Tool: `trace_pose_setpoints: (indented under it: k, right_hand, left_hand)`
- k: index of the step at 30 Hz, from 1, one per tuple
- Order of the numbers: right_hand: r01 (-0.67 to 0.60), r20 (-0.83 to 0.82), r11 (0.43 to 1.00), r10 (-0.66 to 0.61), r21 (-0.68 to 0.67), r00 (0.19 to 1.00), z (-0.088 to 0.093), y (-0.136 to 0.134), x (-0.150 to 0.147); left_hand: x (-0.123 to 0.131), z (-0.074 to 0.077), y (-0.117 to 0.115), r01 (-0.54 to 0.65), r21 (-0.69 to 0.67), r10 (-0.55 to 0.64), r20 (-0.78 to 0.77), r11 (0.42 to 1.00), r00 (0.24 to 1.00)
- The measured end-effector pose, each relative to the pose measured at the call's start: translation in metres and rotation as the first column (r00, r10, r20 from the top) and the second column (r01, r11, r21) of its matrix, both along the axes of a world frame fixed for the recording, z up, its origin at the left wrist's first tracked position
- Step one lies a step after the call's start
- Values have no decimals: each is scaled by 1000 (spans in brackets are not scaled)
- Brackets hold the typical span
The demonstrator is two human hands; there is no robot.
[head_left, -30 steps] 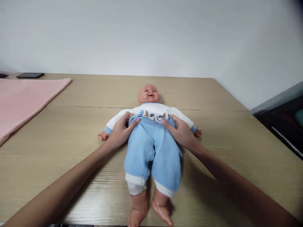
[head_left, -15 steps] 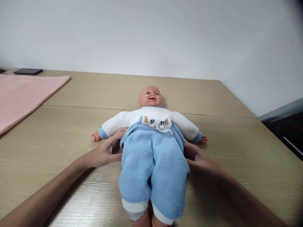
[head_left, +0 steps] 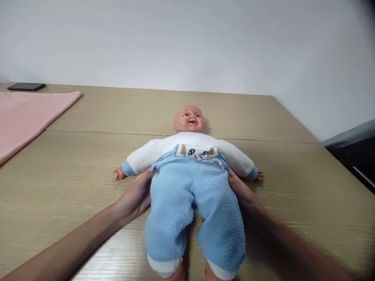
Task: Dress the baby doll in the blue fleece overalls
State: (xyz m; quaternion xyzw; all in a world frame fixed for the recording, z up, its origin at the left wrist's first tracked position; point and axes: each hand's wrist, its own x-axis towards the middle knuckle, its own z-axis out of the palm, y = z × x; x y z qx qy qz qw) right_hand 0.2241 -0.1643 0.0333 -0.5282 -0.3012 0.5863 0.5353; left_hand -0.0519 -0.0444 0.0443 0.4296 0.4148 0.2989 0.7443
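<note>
A baby doll [head_left: 189, 119] lies on its back on the wooden table, head away from me and arms spread. It wears a white fleece top [head_left: 189, 138] with blue cuffs and light blue fleece trousers [head_left: 172, 195] with an elephant face at the waist. At the left side of the waist, my left hand [head_left: 137, 195] is closed on the trousers, its fingertips hidden by the cloth. My right hand [head_left: 241, 191] grips them on the opposite side, its fingers also mostly out of sight. The trouser legs are apart, with the doll's lower legs showing at the white cuffs.
A pink cloth [head_left: 29, 117] lies flat on the table [head_left: 93, 113] at the left. Behind it, near the wall [head_left: 187, 43], is a flat dark device [head_left: 27, 86] like a phone. A dark object [head_left: 351, 152] stands beyond the table's right edge.
Both hands have closed in on the trousers' sides, and my thumbs have gone out of sight at the cloth. The trouser legs have spread apart, and the waist is pulled wider.
</note>
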Motion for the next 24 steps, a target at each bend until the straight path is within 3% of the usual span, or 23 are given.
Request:
trace_pose_setpoints:
  k: [3, 5, 9, 12, 14, 16, 19, 24]
  right_hand:
    - [-26, 112, 998, 20, 51, 993, -5, 1, 2]
    - [-33, 226, 995, 10, 97, 974, -4, -1, 3]
    - [127, 399, 981, -175, 144, 900, 2, -6, 1]
    - [228, 423, 958, -281, 172, 862, 5, -6, -3]
    - [234, 402, 957, -286, 173, 870, 7, -3, -3]
    - [196, 395, 965, -252, 177, 884, 10, 1, 1]
    - [58, 483, 980, -144, 189, 864, 20, 6, 12]
    - [-205, 677, 957, 13, 206, 736, 52, 19, 25]
  left_hand:
    - [1, -5, 1, -32, -122, 34, 19, 992, 999]
    - [0, -5, 3, -32, -96, 31, -17, 995, 999]
    - [-2, 1, 10, 25, -23, -25, 14, 999, 1000]
    - [-2, 4, 14, 35, -29, -32, 100, 999, 994]
    - [-4, 4, 16, 45, -30, -40, 141, 999, 989]
    - [-7, 1, 17, 50, 5, -50, 161, 999, 986]
    - [-14, 0, 20, 46, 180, -71, 135, 983, 988]
    - [-11, 24, 32, 160, 516, -134, -88, 842, 987]
